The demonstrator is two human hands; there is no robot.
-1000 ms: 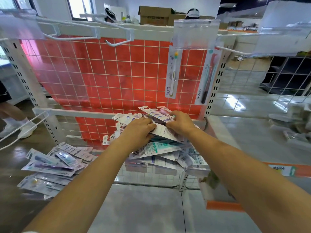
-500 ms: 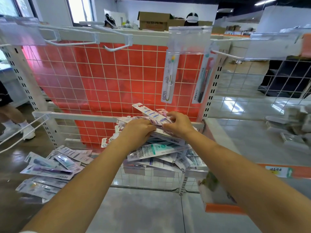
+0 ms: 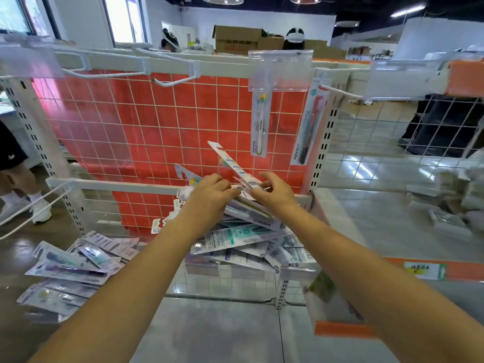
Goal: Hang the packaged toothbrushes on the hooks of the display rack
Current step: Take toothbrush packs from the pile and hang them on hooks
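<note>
Shop floor, red-backed wire display rack (image 3: 162,121). My left hand (image 3: 209,195) grips the packet bundle (image 3: 251,213); right hand (image 3: 272,192) pinches one toothbrush packet (image 3: 230,163), angled up-left.

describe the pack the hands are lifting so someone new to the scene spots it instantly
Start at the red grid panel of the display rack, then drop to the heap of packaged toothbrushes at its foot. Both the left hand and right hand meet above it. The lifted toothbrush pack is the only one tilted up, its hang-hole end pointing up-left against the red.
</note>
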